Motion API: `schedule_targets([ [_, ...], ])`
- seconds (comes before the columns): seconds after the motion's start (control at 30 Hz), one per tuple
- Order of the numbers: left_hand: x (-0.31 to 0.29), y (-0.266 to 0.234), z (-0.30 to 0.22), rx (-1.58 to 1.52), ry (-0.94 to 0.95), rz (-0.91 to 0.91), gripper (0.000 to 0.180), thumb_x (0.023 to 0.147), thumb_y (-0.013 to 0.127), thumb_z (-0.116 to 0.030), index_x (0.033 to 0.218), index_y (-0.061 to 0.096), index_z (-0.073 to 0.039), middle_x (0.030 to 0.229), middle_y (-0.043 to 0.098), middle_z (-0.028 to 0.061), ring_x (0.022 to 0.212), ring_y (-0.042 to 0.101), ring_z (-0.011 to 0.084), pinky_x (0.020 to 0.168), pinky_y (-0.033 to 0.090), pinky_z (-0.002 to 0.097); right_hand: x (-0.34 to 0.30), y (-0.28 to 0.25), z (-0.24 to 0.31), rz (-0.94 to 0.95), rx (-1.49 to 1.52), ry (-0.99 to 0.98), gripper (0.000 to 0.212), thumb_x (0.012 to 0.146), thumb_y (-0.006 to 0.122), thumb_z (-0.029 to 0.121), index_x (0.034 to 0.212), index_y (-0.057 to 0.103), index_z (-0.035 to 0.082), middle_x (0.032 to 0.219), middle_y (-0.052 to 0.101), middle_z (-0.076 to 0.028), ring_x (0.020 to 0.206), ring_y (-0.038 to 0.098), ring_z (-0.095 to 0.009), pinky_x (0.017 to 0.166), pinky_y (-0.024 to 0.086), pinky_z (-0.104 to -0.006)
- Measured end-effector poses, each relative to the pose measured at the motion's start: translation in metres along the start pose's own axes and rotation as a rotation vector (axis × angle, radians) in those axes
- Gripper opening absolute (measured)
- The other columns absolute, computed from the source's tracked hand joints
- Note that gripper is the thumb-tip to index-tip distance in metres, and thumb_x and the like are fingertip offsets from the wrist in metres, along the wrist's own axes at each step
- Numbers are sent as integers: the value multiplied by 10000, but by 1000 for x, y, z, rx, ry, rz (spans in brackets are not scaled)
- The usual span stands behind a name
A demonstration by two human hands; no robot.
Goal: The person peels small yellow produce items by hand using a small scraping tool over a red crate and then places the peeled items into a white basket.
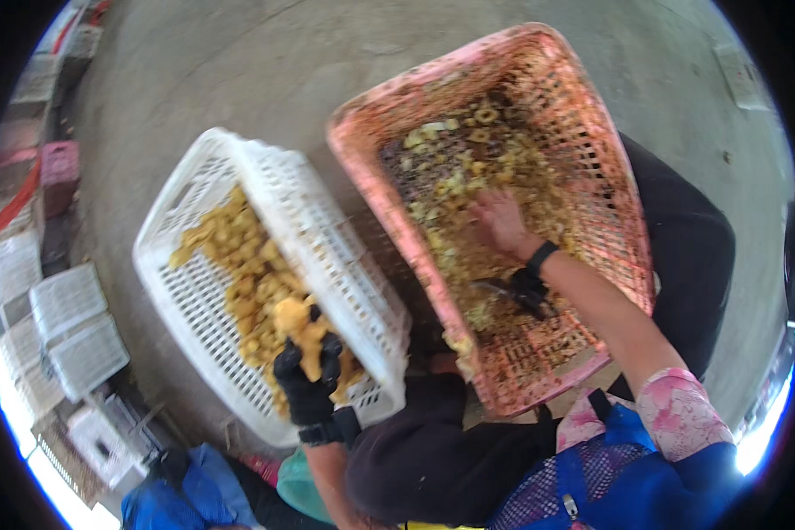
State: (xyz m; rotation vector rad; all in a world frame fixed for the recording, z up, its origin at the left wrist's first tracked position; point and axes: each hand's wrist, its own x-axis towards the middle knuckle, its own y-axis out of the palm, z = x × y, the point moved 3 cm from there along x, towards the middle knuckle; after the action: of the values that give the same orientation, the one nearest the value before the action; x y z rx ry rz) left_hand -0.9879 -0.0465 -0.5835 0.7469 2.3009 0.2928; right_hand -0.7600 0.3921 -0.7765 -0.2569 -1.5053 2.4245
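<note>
My left hand, in a black glove, is closed around a knobbly yellow-orange piece, its kind unclear. It holds the piece over a white plastic basket with many similar yellow pieces heaped inside. Over in the pink plastic basket, my bare right hand rests low over pale yellow scraps, blurred, its fingers seemingly stretched out. It appears to hold nothing. A dark band circles the right wrist. Below that hand lies a dark object, too blurred to name.
My dark-clad knee is close to the near ends of both baskets. Crates and white boxes are stacked along the left, with a small pink crate beyond. Blue fabric shows at the lower left. Grey concrete floor surrounds the baskets.
</note>
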Motion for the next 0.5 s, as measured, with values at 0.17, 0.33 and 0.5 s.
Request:
schedule_targets([
  [0.17,-167,47,-106,-375,-72,144,858,1020,783,-525,1641,579,31,1111,795,229,495,554,150,448,451,282,-63,-155,118,182,372,492,255,1090,814,265,1252,782,70,1085,808,-112,867,752,-329,752,626,-485],
  [0.33,-370,189,-217,-101,18,196,788,1008,832,-351,1654,580,21,1053,794,146,519,511,69,482,438,227,-172,-374,232,92,1473,735,238,1195,707,250,1374,729,94,1092,794,0,867,741,-119,658,603,-304],
  [0.5,-529,369,-248,234,-52,204,637,1017,777,-109,1634,633,-42,996,831,102,551,499,33,515,359,215,-306,-607,354,-15,1330,425,258,1221,694,313,1386,715,116,1114,771,36,923,721,-57,726,599,-245],
])
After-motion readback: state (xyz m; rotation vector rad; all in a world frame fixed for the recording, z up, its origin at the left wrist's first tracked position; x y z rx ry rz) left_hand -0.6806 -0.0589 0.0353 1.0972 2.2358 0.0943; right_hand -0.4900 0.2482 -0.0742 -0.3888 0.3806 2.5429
